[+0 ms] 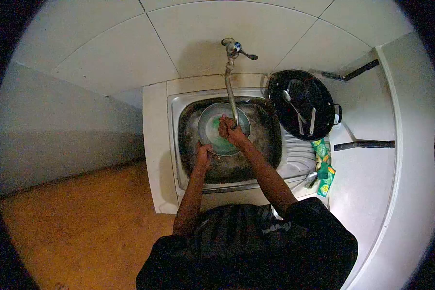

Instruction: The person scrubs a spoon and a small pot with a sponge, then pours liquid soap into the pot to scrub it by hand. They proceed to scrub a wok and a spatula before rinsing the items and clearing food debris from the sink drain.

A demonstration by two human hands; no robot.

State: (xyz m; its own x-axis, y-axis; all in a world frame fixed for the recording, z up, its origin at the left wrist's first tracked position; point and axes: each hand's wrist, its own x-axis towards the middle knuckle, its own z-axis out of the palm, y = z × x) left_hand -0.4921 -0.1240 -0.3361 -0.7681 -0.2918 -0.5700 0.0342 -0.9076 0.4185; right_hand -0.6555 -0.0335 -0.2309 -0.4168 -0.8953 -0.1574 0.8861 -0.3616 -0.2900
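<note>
In the head view a round, greyish plate with a green tint in its middle is held inside the sink basin. My left hand grips its near left rim, thumb over the edge. Over the middle of the plate is my right hand, directly below the tap spout. The right fingers are curled together; anything between them is too small to make out.
A metal tap with a lever juts from the tiled wall. On the right, a large black pan holds a spoon and other cutlery. Green-and-yellow packets and a scouring pad lie beside the ribbed drainboard.
</note>
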